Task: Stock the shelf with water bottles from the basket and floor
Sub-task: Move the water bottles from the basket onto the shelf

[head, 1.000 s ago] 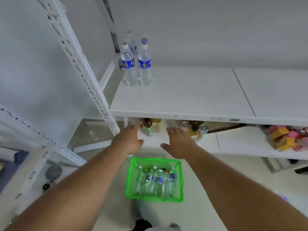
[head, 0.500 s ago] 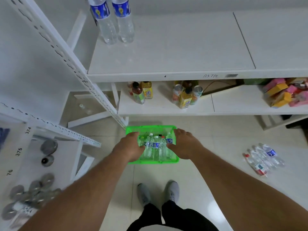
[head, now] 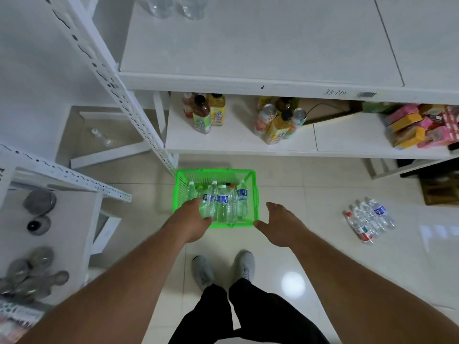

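A green basket (head: pixel 215 173) stands on the floor just in front of my feet, holding several clear water bottles (head: pixel 232 203) upright. My left hand (head: pixel 190 220) reaches into the basket's left side, with fingers and thumb wrapped around a blue-labelled water bottle (head: pixel 208 202). My right hand (head: pixel 277 224) hovers with fingers apart at the basket's right front corner and holds nothing. Several more water bottles (head: pixel 370 218) lie on the floor to the right. The white upper shelf (head: pixel 248 45) shows the bases of two bottles (head: pixel 173 6) at its back left.
The lower shelf (head: pixel 236 145) carries juice bottles and cans (head: pixel 278 120), plus coloured boxes (head: pixel 417 127) at the right. A perforated white upright (head: pixel 129 108) slants down to the basket's left. A side shelf (head: pixel 49 244) holds round metal items. One bottle (head: pixel 100 136) lies under the left rack.
The view has dropped from the shelf to the floor. Both hands came down to the basket; the left went in and closed on a bottle, while the right moved off to the basket's right corner.
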Available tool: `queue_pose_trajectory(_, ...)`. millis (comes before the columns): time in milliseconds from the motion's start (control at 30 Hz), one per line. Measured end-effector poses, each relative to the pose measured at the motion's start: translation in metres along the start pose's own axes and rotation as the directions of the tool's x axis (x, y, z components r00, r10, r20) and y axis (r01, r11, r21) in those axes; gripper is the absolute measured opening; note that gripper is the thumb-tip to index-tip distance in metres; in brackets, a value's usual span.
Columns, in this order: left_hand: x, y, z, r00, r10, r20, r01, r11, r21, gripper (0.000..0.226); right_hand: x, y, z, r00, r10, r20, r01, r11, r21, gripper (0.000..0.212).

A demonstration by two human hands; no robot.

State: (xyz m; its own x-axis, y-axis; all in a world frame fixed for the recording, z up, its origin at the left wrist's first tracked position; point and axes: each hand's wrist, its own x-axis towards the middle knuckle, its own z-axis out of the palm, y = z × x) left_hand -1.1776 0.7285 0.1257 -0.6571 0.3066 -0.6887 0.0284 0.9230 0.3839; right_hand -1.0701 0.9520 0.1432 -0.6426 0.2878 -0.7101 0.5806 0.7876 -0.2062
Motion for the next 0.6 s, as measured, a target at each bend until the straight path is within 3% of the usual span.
queue_pose_trajectory(133, 0.011, -0.013, 0.002, 1.0, -0.01, 0.027, 0.011, 1.0, -0.014, 0.076, 0.01, -0.013, 0.009, 1.0, -0.002, 0.017, 0.002, 1.0, 0.025, 0.076)
queue_pose_trajectory(333, 0.034, -0.021, 0.009, 0.996, -0.049, 0.071, 0.052, 0.998, -0.029, 0.076, 0.039, -0.022, 0.019, 0.998, -0.024, 0.064, 0.018, 0.994, 0.107, 0.062)
queue_pose_trajectory(600, 0.102, -0.037, 0.043, 0.994, -0.086, 0.067, 0.088, 0.995, -0.037, 0.072, 0.149, -0.017, 0.057, 0.981, -0.055, 0.185, 0.013, 0.976, 0.219, 0.08)
